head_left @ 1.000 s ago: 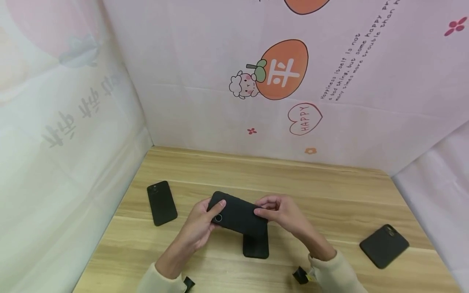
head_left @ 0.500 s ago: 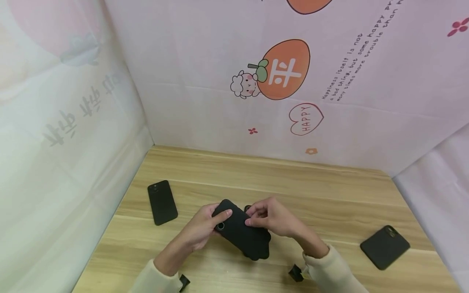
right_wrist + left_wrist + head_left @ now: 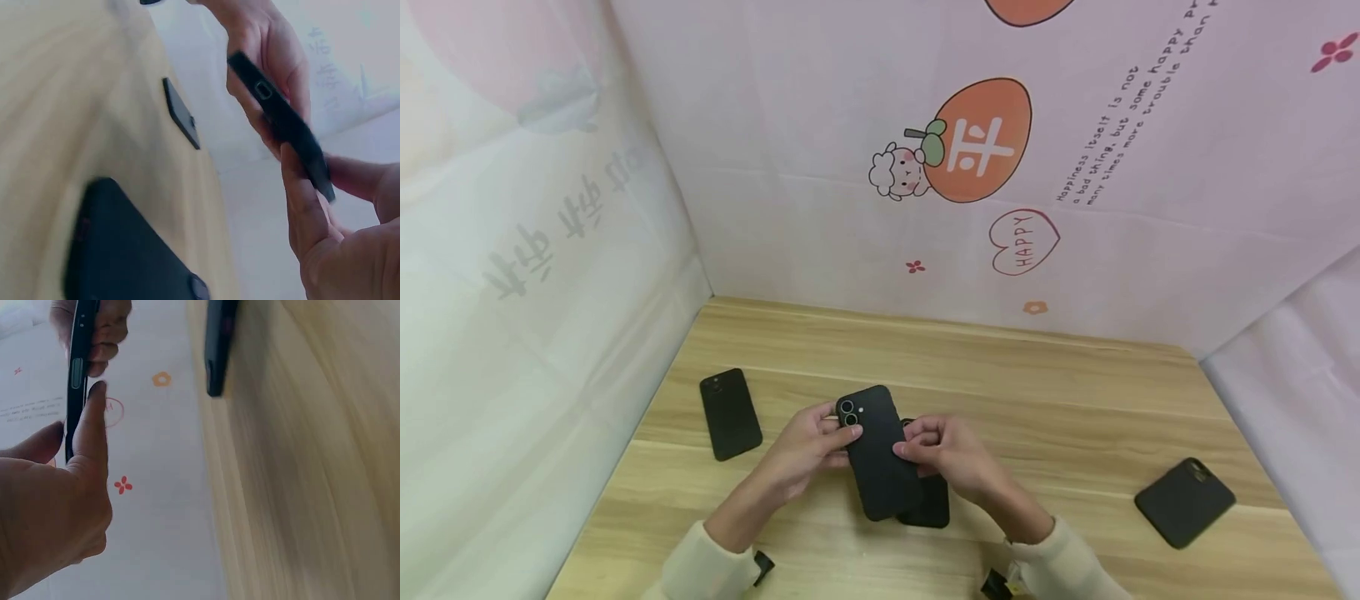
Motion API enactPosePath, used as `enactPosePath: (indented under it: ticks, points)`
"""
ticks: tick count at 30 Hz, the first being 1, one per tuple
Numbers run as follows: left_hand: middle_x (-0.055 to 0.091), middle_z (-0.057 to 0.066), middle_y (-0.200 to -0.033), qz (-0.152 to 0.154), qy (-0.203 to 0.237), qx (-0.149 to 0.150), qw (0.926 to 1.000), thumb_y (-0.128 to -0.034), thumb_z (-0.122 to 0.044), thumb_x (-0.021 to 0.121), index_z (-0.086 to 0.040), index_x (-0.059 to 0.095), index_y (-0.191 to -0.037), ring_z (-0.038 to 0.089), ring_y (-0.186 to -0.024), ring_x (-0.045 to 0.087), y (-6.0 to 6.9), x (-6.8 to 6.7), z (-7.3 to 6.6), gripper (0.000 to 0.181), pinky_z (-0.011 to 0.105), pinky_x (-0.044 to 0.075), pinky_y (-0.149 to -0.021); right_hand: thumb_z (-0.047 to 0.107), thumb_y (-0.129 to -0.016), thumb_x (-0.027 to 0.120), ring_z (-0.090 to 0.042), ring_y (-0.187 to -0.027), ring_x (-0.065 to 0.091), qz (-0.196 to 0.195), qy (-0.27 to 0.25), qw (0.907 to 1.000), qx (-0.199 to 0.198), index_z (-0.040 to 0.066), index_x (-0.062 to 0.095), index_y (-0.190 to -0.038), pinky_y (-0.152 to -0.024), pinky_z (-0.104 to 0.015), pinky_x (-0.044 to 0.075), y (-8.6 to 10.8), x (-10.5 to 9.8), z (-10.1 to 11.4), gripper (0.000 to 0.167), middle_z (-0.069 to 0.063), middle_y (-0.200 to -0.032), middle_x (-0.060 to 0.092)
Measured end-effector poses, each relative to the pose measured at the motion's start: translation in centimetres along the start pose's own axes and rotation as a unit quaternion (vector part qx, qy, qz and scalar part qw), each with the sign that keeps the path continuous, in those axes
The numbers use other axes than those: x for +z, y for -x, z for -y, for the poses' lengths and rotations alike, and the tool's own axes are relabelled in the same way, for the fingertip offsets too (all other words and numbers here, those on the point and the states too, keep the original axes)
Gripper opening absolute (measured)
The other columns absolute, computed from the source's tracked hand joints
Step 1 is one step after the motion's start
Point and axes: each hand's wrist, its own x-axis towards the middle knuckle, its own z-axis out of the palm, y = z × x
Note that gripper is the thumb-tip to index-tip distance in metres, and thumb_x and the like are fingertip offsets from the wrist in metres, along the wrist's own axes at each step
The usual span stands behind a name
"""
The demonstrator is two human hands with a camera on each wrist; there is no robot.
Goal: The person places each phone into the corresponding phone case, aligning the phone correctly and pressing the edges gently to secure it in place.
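A black phone (image 3: 880, 467) with two ringed camera lenses is held above the table, its back facing up in the head view. My left hand (image 3: 801, 450) grips its camera end, the thumb on the back beside the lenses. My right hand (image 3: 951, 454) pinches its opposite long edge between thumb and fingers. In the left wrist view the same phone (image 3: 77, 369) shows its side edge with a long button. The right wrist view shows the short end of this phone (image 3: 281, 115) with a small slot. A second black phone (image 3: 931, 504) lies beneath it on the table, partly covered.
Another black phone (image 3: 730, 415) lies at the left of the wooden table (image 3: 1045, 392). At the right lies a flat black phone or case (image 3: 1185, 502) with a camera cutout corner. Printed cloth walls (image 3: 820, 208) stand behind and at the sides.
The held phone has turned from lying nearly sideways to nearly upright in the head view, its camera end now at the top. My right hand has shifted left from the phone's end to its long edge.
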Motion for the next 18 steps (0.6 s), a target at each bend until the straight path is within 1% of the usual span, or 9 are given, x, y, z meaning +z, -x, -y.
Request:
enactPosePath:
  ticks: [2,4,6,8,11,14,16,18]
  points:
    - [0.073,0.026,-0.121,-0.001,-0.033,-0.011,0.9994,-0.1041,-0.001,0.063,0.015,0.050,-0.137,0.025,-0.099,0.076,0.0,-0.5,0.2,0.039,0.043,0.064,-0.088,0.010,-0.095,0.079,-0.014,-0.076,0.071,-0.008,-0.025,0.9996,0.006,-0.004,0.066,-0.103,-0.067,-0.031,0.063,-0.1,0.5,-0.5,0.021,-0.003,-0.082,0.074]
    - [0.075,0.024,-0.116,0.005,-0.059,-0.022,0.9980,-0.1040,0.001,0.062,0.016,0.053,-0.132,0.026,-0.097,0.077,-0.1,-1.0,0.4,0.034,0.043,0.065,-0.086,0.008,-0.095,0.079,-0.013,-0.075,0.071,-0.017,-0.039,0.9990,0.012,-0.003,0.064,-0.101,-0.065,-0.031,0.064,-0.3,1.1,-1.0,0.020,-0.003,-0.080,0.073]
    - [0.076,0.025,-0.112,0.014,-0.078,-0.027,0.9965,-0.1039,0.003,0.062,0.017,0.053,-0.130,0.029,-0.097,0.077,-0.2,-1.5,0.6,0.031,0.044,0.065,-0.084,0.007,-0.095,0.080,-0.013,-0.074,0.072,-0.023,-0.040,0.9988,0.016,-0.003,0.064,-0.100,-0.065,-0.031,0.064,-0.5,1.5,-1.6,0.020,-0.003,-0.080,0.073]
    - [0.076,0.024,-0.108,0.015,-0.095,-0.032,0.9949,-0.1035,0.004,0.061,0.017,0.055,-0.127,0.030,-0.095,0.077,-0.4,-1.8,0.8,0.028,0.044,0.065,-0.082,0.007,-0.094,0.080,-0.013,-0.072,0.072,-0.026,-0.033,0.9989,0.019,-0.002,0.064,-0.100,-0.065,-0.031,0.064,-0.8,1.9,-2.2,0.019,-0.003,-0.079,0.074]
    - [0.077,0.020,-0.099,0.009,-0.130,-0.035,0.9909,-0.1026,0.006,0.062,0.015,0.058,-0.123,0.027,-0.088,0.077,-0.6,-2.1,1.1,0.023,0.042,0.066,-0.078,0.006,-0.094,0.080,-0.014,-0.070,0.073,-0.028,-0.004,0.9995,0.012,-0.003,0.064,-0.098,-0.066,-0.033,0.065,-1.2,2.5,-3.0,0.019,-0.006,-0.078,0.075]
    - [0.076,0.016,-0.091,0.004,-0.156,-0.046,0.9868,-0.1024,0.006,0.062,0.013,0.060,-0.118,0.022,-0.081,0.074,-0.8,-2.2,1.6,0.017,0.042,0.066,-0.075,0.004,-0.093,0.080,-0.018,-0.069,0.075,-0.029,0.036,0.9989,-0.006,-0.005,0.066,-0.097,-0.065,-0.037,0.066,-1.4,2.9,-3.6,0.017,-0.010,-0.080,0.077]
    - [0.075,0.014,-0.089,0.003,-0.170,-0.054,0.9840,-0.1022,0.006,0.062,0.012,0.061,-0.116,0.021,-0.079,0.073,-1.0,-2.2,2.0,0.015,0.041,0.066,-0.073,0.002,-0.092,0.080,-0.021,-0.068,0.077,-0.029,0.070,0.9969,-0.019,-0.006,0.067,-0.096,-0.064,-0.037,0.066,-1.5,3.2,-3.9,0.016,-0.011,-0.080,0.078]
    - [0.074,0.012,-0.085,0.000,-0.179,-0.062,0.9818,-0.1021,0.007,0.062,0.010,0.062,-0.113,0.020,-0.076,0.072,-1.1,-2.3,2.3,0.011,0.040,0.066,-0.071,0.001,-0.092,0.081,-0.021,-0.068,0.077,-0.030,0.104,0.9935,-0.036,-0.007,0.068,-0.096,-0.061,-0.035,0.065,-1.5,3.5,-4.2,0.015,-0.011,-0.080,0.078]
